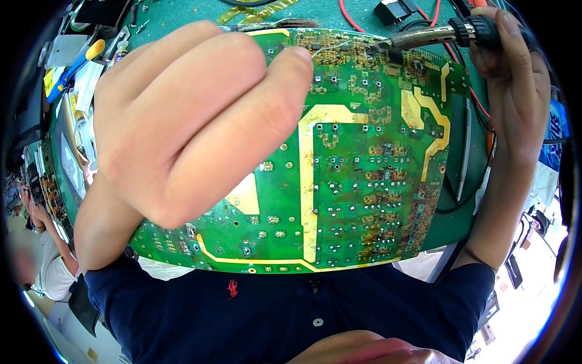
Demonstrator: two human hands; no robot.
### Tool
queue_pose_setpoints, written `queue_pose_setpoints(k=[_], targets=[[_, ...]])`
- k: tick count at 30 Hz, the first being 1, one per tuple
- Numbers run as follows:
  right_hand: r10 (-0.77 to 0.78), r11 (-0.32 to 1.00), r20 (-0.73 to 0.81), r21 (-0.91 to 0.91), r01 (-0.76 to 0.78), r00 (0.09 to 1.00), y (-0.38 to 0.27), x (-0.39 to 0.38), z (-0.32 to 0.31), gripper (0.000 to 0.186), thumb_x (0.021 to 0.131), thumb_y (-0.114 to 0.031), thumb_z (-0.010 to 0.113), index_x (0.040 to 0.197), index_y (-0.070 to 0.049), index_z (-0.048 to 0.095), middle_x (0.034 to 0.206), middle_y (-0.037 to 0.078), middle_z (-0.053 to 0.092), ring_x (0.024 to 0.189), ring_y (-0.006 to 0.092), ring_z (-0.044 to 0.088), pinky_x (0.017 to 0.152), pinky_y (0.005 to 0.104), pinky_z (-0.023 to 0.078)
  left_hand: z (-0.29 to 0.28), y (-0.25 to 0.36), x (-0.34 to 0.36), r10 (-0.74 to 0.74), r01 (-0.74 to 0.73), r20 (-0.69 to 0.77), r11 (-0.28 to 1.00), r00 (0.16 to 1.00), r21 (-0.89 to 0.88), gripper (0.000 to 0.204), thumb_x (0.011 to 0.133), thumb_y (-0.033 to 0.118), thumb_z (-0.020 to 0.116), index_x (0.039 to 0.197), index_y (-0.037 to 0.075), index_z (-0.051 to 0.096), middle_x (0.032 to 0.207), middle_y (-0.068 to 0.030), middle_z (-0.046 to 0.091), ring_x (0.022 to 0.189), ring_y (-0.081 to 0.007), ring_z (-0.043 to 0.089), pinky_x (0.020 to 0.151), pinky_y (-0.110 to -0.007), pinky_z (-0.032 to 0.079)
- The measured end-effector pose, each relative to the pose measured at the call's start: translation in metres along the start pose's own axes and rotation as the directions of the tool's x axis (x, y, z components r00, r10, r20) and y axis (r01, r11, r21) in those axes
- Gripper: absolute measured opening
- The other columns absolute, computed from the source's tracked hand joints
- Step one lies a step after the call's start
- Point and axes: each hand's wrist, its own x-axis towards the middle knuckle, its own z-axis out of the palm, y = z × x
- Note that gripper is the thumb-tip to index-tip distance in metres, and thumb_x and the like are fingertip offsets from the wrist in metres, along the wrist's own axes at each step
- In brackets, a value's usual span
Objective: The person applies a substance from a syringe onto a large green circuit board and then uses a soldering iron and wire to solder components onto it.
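Over the far edge of the board (339,188), left hand (200,121) pinching solder (330,48), right hand (515,79) gripping the iron (424,38), I should feed sparingly.

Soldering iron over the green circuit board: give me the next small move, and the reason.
I'd probably ease the left hand slightly rightward, bringing the thin silvery wire to the tip of the soldering iron. The hand pinches that wire with its free end apparently just short of the tip, which the right hand holds over the green circuit board.
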Motion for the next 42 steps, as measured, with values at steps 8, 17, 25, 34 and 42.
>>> queue_pose_setpoints(k=[8, 17, 25, 34, 42], targets=[[-0.001, 1.000, 0.002, -0.024, 0.001, 1.000, 0.000, 0.000, -0.003, 0.035, 0.103, -0.022, 0.045, 0.118, 0.007, 0.058, 0.080, 0.003, 0.052, 0.074, 0.0077, 0.045, 0.078, 0.0227, 0.041, -0.003, 0.001, 0.003, -0.015, 0.016, 0.049, 1.000, 0.999, -0.007, 0.037, 0.062, -0.011, 0.078, 0.097, -0.002, 0.070, 0.058, -0.0041, 0.048, 0.049, -0.0164, 0.046, 0.044, -0.026, 0.036], [-0.047, 0.993, 0.043, -0.102, 0.051, 0.998, -0.001, 0.002, -0.009, 0.036, 0.103, -0.020, 0.044, 0.123, 0.008, 0.057, 0.084, 0.004, 0.053, 0.078, 0.0081, 0.047, 0.084, 0.0232, 0.043, -0.003, 0.001, 0.003, -0.018, 0.018, 0.037, 1.000, 0.999, 0.004, 0.038, 0.061, -0.011, 0.077, 0.097, -0.001, 0.070, 0.059, -0.0041, 0.048, 0.049, -0.0164, 0.046, 0.044, -0.027, 0.036], [-0.187, 0.938, 0.099, -0.278, 0.208, 0.977, -0.001, 0.004, 0.001, 0.030, 0.103, -0.013, 0.043, 0.126, 0.000, 0.058, 0.085, 0.007, 0.052, 0.076, 0.0098, 0.047, 0.084, 0.0257, 0.045, -0.003, -0.005, -0.002, 0.080, -0.081, 0.032, 0.996, 0.996, 0.024, 0.036, 0.059, -0.007, 0.073, 0.095, -0.006, 0.070, 0.058, -0.0038, 0.047, 0.047, -0.0152, 0.045, 0.041, -0.027, 0.035], [0.032, 0.999, -0.050, 0.016, -0.031, 0.998, -0.004, 0.010, 0.016, 0.032, 0.102, -0.021, 0.049, 0.102, 0.008, 0.062, 0.076, 0.002, 0.048, 0.067, 0.0079, 0.041, 0.070, 0.0235, 0.039, -0.009, -0.007, -0.002, 0.120, -0.122, 0.088, 0.992, 0.989, 0.025, 0.036, 0.060, -0.006, 0.071, 0.096, -0.009, 0.069, 0.058, -0.0035, 0.045, 0.047, -0.0145, 0.045, 0.041, -0.027, 0.033], [0.062, 0.998, -0.058, 0.008, -0.062, 0.996, -0.008, 0.013, 0.020, 0.031, 0.101, -0.024, 0.050, 0.089, 0.003, 0.060, 0.071, 0.002, 0.048, 0.066, 0.0085, 0.042, 0.067, 0.0233, 0.037, -0.009, -0.007, -0.003, 0.132, -0.135, 0.073, 0.990, 0.989, 0.039, 0.046, 0.051, -0.002, 0.068, 0.096, -0.010, 0.069, 0.058, -0.0036, 0.045, 0.048, -0.0143, 0.045, 0.042, -0.027, 0.033]])
